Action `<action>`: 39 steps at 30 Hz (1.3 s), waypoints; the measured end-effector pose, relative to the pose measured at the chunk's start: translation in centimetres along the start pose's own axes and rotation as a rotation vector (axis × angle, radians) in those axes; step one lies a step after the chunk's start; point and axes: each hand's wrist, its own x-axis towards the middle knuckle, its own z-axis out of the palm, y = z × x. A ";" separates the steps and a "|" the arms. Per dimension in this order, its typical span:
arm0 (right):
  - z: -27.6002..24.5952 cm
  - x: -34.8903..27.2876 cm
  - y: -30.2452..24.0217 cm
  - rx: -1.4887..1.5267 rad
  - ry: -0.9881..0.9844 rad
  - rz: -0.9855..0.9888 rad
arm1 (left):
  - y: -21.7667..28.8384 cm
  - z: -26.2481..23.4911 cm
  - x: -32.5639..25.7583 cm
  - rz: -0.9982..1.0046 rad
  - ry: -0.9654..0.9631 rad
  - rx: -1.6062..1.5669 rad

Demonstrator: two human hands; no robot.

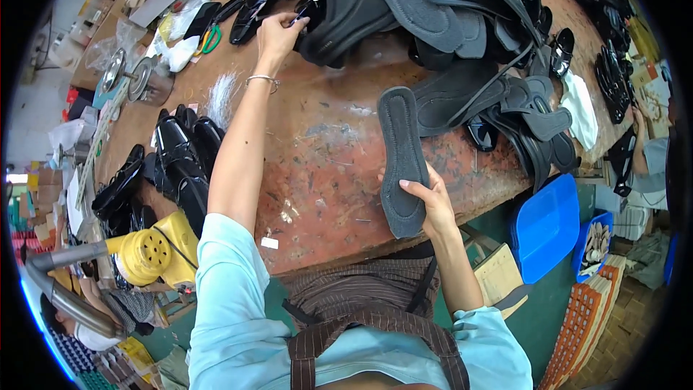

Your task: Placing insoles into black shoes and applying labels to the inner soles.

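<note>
My right hand [434, 206] holds a dark grey padded insole [401, 159] upright near the table's front edge, thumb on its face and fingers behind. My left arm reaches far across the table. There my left hand [277, 42] has its fingers closed at the edge of a shiny black shoe [310, 7] with a small silver buckle; the fingertips partly cover the spot they grip. Just right of that shoe lies a big heap of black insoles [393, 0], and a second bunch of insoles [462, 97] is spread beyond my right hand.
Black shoes [180, 148] cluster at the left beside a yellow machine [155, 253] with a grey pipe. Green-handled scissors [211, 40] lie at the far left. Blue plastic bins [545, 231] stand off the table's right edge. Another person's arm [640, 144] shows far right.
</note>
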 end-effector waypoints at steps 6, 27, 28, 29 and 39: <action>-0.2 -1.8 1.2 0.170 -0.105 -0.012 | -1.6 -4.7 -8.0 0.181 0.323 -0.290; -2.3 -5.9 2.8 0.164 -0.014 -0.010 | 1.7 -8.9 -30.2 0.083 0.045 0.214; -2.2 -6.1 2.8 0.155 -0.002 -0.021 | 1.2 -8.8 -29.9 0.084 0.050 0.216; -2.3 -6.3 2.8 0.157 -0.004 -0.026 | 0.8 -8.8 -29.5 0.048 -0.030 0.180; -4.4 -7.0 3.5 0.178 0.097 -0.061 | -0.2 -10.4 -27.2 -0.048 -0.125 0.092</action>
